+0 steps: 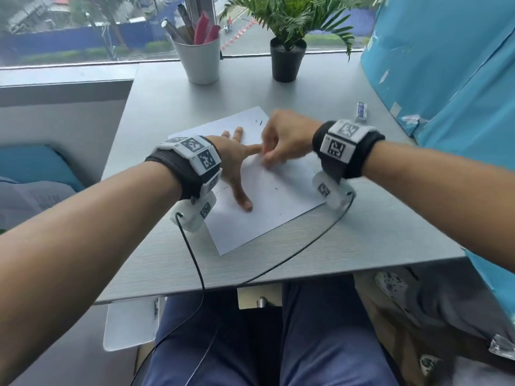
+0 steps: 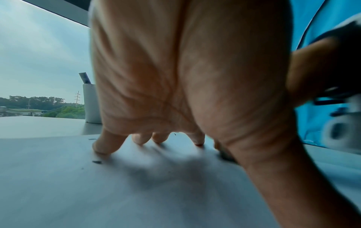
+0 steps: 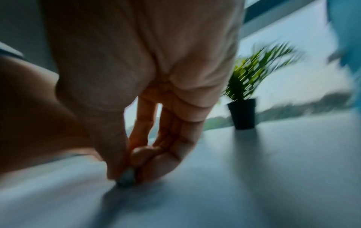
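Observation:
A white sheet of paper (image 1: 267, 207) lies on the grey table (image 1: 348, 246), with small dark crumbs scattered on it. My left hand (image 1: 237, 162) presses flat on the sheet, fingers spread; in the left wrist view its fingertips (image 2: 101, 148) touch the paper (image 2: 97, 192). My right hand (image 1: 281, 140) is blurred with motion just right of the left forefinger. In the right wrist view its thumb and fingers pinch a small grey eraser (image 3: 126, 177) held against the paper (image 3: 195, 200).
A white cup of pens (image 1: 199, 61) and a potted plant (image 1: 287, 59) stand at the table's far edge by the window. An eraser sleeve (image 1: 361, 111) lies at the right, near a blue covered wall (image 1: 446, 93). Two black cables (image 1: 195, 260) trail off the front edge.

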{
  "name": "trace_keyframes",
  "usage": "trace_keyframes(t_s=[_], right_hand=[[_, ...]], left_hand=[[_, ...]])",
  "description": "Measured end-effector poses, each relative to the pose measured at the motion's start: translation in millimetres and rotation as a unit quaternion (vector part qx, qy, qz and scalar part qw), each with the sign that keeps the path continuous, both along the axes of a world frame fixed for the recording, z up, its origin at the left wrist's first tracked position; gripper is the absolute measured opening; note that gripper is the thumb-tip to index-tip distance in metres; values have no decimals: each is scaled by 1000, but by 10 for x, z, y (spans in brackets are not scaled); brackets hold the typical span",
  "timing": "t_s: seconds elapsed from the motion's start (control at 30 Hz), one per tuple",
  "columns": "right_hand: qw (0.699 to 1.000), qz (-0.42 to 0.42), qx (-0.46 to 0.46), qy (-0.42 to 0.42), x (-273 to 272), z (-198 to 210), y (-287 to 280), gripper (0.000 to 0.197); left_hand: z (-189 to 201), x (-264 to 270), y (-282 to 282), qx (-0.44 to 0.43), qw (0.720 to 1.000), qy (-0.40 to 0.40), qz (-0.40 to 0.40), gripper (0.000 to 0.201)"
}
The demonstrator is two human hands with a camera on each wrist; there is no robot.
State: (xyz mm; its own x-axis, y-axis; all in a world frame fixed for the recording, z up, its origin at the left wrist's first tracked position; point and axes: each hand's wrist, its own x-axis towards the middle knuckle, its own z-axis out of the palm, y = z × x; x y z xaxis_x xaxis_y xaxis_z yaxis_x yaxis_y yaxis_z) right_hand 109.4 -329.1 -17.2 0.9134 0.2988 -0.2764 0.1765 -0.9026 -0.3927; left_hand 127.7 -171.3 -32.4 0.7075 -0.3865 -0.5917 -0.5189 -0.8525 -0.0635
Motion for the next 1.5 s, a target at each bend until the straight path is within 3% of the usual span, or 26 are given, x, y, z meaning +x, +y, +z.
trace_keyframes(t_s=[0.07, 0.13, 0.27, 0.4, 0.47, 0.6, 0.73, 0.8, 0.9, 1.07, 1.13, 1.23, 1.4, 1.5], right_hand=[[998, -45, -1, -36, 135, 13, -103, 9], [998, -15, -13, -52, 27, -31, 9, 11], [998, 62, 0, 19, -251, -73, 149, 13], [997, -67, -24, -39, 150, 63, -197, 4], [997, -41, -31, -51, 74, 6, -114, 5], [998, 59, -13, 4, -273, -99, 102, 9], [997, -56, -14, -47, 91, -10, -176, 7], [998, -27, -22, -61, 7, -69, -63, 7], [997, 71, -8, -3, -273, -139, 148, 12], [998, -40, -13, -35, 93, 0, -136, 8], [999, 2, -20, -45, -54, -54, 20, 9], [996, 83, -11, 8, -346, -132, 209, 18], [998, -37, -19, -43, 11, 25, -112, 9], [998, 26, -23, -51, -269, -85, 148, 18]], left_hand=[[8, -9, 3, -7, 1000, -1, 5, 149], [6, 0, 4, 0, 1000, -2, 4, 149], [2, 20, 13, 11, 1000, 2, -7, 148], [10, -6, -10, -4, 1000, 5, 2, 151], [16, -5, -9, 0, 1000, 2, 2, 151], [3, 14, 4, 10, 1000, 3, -13, 150], [6, -15, -33, 20, 1000, -1, -9, 153], [22, -14, -43, 27, 1000, -3, -10, 153], [40, 0, -56, 45, 999, -13, -21, 150], [50, -37, -61, 34, 999, -4, -14, 154], [43, -27, -61, 41, 999, -2, -13, 154], [31, -7, -59, 44, 999, 6, -25, 152], [43, -48, -58, 34, 999, -2, -11, 155], [32, -26, -62, 42, 999, -1, -18, 154]])
